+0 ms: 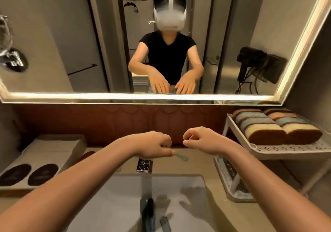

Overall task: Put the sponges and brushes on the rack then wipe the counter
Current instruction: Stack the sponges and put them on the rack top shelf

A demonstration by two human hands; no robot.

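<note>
Brush (pixel 180 156) pinched by left hand (pixel 154 145), 12 o'clock of sink (pixel 179 187); right hand (pixel 198 140) curled, grasp cannot tell. Sponges (pixel 279 128) on rack (pixel 286 148), 3 o'clock.

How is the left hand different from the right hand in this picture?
The left hand pinches the end of a thin green brush on the counter; the right hand holds nothing visible. The left hand is nearer the faucet; the right hand is nearer the rack. Both have curled fingers.
</note>
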